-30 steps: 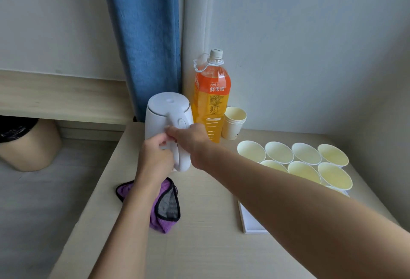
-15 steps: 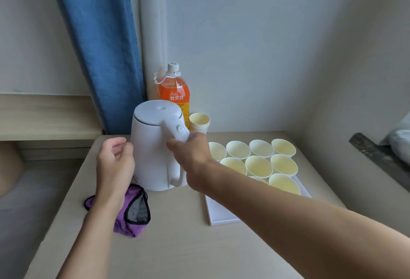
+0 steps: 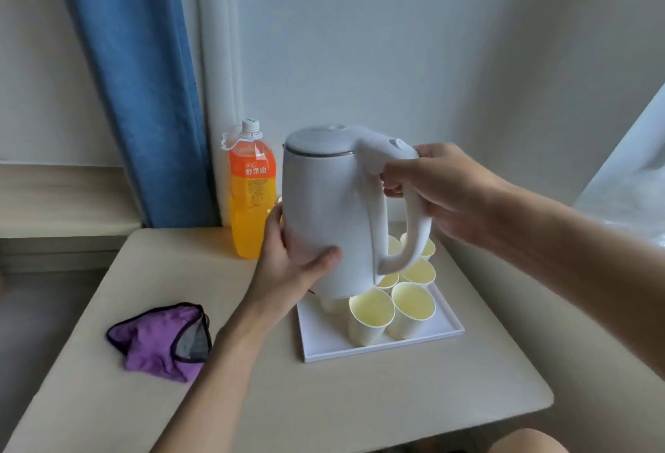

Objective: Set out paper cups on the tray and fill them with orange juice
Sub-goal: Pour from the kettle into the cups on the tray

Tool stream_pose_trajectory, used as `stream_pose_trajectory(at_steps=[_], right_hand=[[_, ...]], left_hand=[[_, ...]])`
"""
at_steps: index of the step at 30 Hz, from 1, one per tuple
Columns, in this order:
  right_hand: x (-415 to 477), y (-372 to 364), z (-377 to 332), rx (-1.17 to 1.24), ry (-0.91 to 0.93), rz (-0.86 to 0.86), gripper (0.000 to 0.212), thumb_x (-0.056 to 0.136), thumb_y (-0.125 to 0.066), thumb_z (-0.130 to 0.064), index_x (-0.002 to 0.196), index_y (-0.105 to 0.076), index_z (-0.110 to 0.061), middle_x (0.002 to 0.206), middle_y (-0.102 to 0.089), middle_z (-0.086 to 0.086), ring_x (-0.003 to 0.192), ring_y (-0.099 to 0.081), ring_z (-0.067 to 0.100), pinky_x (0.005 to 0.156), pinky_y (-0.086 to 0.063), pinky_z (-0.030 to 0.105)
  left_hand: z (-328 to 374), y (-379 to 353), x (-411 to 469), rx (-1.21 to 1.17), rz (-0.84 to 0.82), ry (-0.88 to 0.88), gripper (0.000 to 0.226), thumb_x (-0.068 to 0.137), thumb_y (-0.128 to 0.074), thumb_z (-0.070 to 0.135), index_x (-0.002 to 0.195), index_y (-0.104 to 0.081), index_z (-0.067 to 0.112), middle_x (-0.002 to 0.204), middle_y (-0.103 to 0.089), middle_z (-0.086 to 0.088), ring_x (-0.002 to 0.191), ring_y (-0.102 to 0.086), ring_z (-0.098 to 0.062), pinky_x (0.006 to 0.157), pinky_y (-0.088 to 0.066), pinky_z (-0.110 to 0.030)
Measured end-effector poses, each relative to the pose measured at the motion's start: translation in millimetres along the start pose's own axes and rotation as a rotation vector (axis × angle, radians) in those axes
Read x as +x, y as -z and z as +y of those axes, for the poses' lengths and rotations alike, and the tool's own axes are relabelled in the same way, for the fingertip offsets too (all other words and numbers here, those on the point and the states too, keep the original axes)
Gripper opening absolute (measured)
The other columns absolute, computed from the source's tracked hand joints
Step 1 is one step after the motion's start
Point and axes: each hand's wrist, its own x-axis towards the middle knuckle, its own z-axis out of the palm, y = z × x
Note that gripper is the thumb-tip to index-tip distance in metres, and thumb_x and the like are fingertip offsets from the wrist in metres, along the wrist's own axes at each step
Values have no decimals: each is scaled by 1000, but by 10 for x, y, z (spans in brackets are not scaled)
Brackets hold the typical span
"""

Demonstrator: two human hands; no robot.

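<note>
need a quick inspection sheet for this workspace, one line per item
surface: beige table, no spills seen
job's things: white tray holds paper cups, the visible ones empty; orange juice bottle upright, capped, at the back left of the tray
clutter: white kettle held over the tray, hiding some cups; purple cloth on the table's left
grips: left hand cups the kettle's body; right hand holds its handle
cables: nothing seen
surroundings: blue curtain, white wall

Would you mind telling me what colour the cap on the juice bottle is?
White, as the head view shows: the cap tops the orange juice bottle.
</note>
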Motion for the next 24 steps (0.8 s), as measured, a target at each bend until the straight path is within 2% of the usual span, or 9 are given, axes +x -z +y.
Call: stream_pose_trajectory(at_steps=[2, 3, 6, 10, 13, 16, 18, 22, 24], right_hand=[[18, 148, -4, -82, -1, 20, 16, 82, -60, 2, 96, -64, -4, 80, -54, 10, 76, -52, 21, 67, -40, 32], [35, 209, 5, -120, -2, 34, 15, 81, -60, 3, 95, -65, 0, 79, -54, 10, 76, -51, 21, 67, -39, 32], [118, 366, 57, -192, 1, 82, 22, 80, -61, 4, 100, -63, 13, 79, -55, 11, 76, -51, 21, 67, -39, 31], [235, 472, 92, -286, 37, 100, 22, 82, -66, -1, 103, -68, 6, 77, -61, 11, 64, -55, 15, 61, -43, 25], [346, 507, 106, -339, 66, 90, 20, 85, -69, -10, 102, -70, 1, 81, -66, 12, 69, -61, 17, 70, -51, 30], [430, 504, 138, -331, 79, 75, 25, 89, -72, -25, 100, -71, -3, 77, -66, 9, 70, -66, 16, 78, -57, 36], [463, 493, 158, -330, 82, 77, 28, 86, -75, -30, 96, -71, -4, 70, -63, 5, 64, -67, 16, 73, -58, 36], [474, 488, 210, -267, 75, 127, 40, 78, -83, -28, 89, -68, 7, 63, -53, 9, 47, -51, 14, 49, -46, 29], [451, 500, 262, -193, 107, 203, 46, 75, -85, -25, 92, -66, 14, 60, -49, 9, 46, -44, 15, 48, -39, 28]], left_hand=[[-28, -263, -26, -24, 27, 11, 100, 66, -92, 14, 147, -33, 19, 129, -63, 4, 102, -66, 8, 81, -55, -15], [-51, -375, -41, -37, 36, 26, 100, 66, -94, 15, 147, -34, 19, 128, -63, 5, 101, -66, 9, 82, -56, -16], [-134, -614, -58, -101, 38, 61, 102, 64, -96, 28, 146, -36, 21, 133, -63, 6, 113, -66, -1, 97, -57, -26], [-182, -780, -38, -152, 47, 103, 88, 66, -92, 33, 138, -44, 25, 129, -68, 10, 115, -67, -5, 94, -56, -26], [-207, -870, -30, -199, 32, 145, 68, 75, -90, 25, 130, -49, 24, 125, -71, 8, 112, -69, -6, 84, -55, -19], [-225, -947, -22, -226, 21, 184, 61, 80, -88, 21, 128, -50, 22, 125, -70, 6, 110, -69, -5, 76, -54, -14], [-231, -971, -6, -239, 16, 198, 61, 81, -88, 20, 129, -50, 20, 126, -69, 6, 107, -69, -2, 72, -54, -13], [-254, -923, 55, -220, 14, 173, 66, 72, -87, 32, 127, -52, 23, 125, -71, 5, 112, -69, -7, 88, -54, -23], [-247, -857, 76, -189, -25, 144, 57, 80, -80, 36, 130, -54, 28, 124, -72, 7, 114, -68, -9, 95, -56, -30]])
